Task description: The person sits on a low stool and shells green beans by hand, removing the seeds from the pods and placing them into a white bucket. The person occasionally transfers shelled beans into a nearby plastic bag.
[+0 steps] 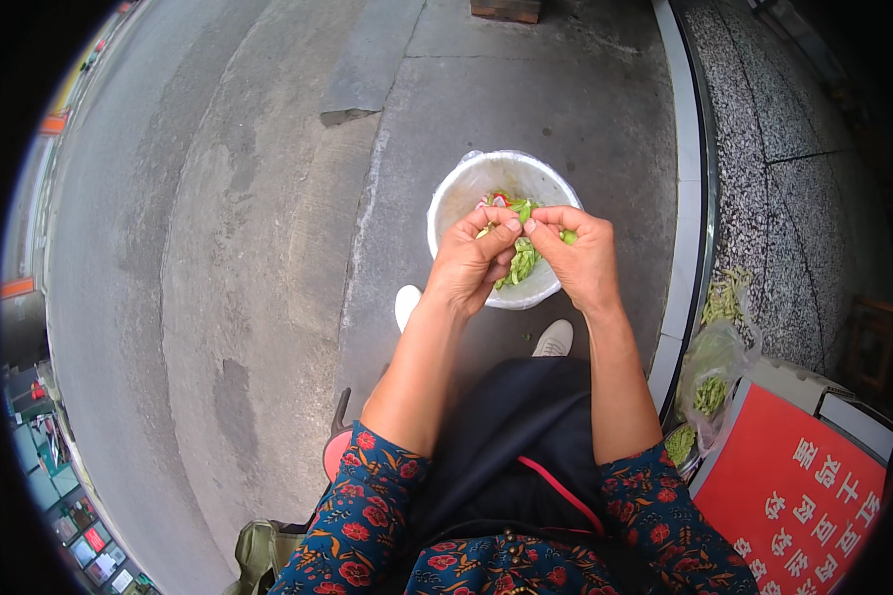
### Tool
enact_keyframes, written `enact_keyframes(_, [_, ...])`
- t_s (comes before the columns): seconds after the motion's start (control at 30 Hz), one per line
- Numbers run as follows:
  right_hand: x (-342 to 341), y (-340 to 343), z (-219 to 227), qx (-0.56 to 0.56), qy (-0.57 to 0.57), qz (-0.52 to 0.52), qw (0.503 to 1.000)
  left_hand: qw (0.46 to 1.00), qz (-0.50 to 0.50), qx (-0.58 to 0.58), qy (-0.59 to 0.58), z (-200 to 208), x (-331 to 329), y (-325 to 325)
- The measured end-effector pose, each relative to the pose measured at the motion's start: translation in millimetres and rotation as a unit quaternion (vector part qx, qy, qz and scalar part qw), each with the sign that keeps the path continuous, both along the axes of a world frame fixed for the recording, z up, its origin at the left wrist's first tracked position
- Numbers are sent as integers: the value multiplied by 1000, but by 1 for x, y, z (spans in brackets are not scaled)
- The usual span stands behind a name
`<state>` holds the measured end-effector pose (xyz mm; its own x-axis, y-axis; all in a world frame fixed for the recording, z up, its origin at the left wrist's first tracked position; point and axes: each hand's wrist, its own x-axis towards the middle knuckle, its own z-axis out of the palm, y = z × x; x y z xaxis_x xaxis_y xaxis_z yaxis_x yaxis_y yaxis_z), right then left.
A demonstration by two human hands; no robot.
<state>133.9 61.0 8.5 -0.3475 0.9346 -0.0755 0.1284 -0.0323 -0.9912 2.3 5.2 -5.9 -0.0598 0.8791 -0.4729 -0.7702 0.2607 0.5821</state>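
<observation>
Head view shows both hands raised together over a white bucket (pixel 466 183) that stands on the grey pavement (pixel 268 248) between the person's pale shoes. The left hand (pixel 471 263) and the right hand (pixel 577 260) meet thumb to thumb, fingertips pinched on a green bean pod (pixel 522 211) held just above the bucket's mouth — both hands are closed on it, one at each end. Inside the bucket lies a heap of green pods and husks (pixel 522 260) with a few red-and-white scraps among them; what those scraps are is hard to say at this size.

To the person's right, on the speckled stone step (pixel 784 198), sit a clear plastic bag of green pods (pixel 712 382) and a small bowl of shelled green beans (pixel 679 444), beside a red board (pixel 794 496).

The risk lies in the split itself. The pod is small and gripped only by fingertips, so a sudden give could send beans out sideways — past the rim and onto the pavement, or down among the husks, where they would be awkward to pick out. The bowl stands well apart from the hands, low at the right hip, so a bean carried across could drop on the way. The bag also leans at the step's edge, and a nudge from the elbow could tip it.
</observation>
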Motion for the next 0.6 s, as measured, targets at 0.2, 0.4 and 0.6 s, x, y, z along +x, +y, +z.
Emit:
enact_keyframes(0.2, [4, 0, 3, -7, -15, 26, 1000, 1000, 4, 5, 16, -3, 1, 0])
enact_keyframes(0.4, [4, 0, -2, 47, -62, 1, 997, 1000, -7, 13, 25, -4, 7, -1])
enact_keyframes(0.6, [6, 3, 0, 23, 5, 16, 1000, 999, -31, 15, -2, 2, 4, 0])
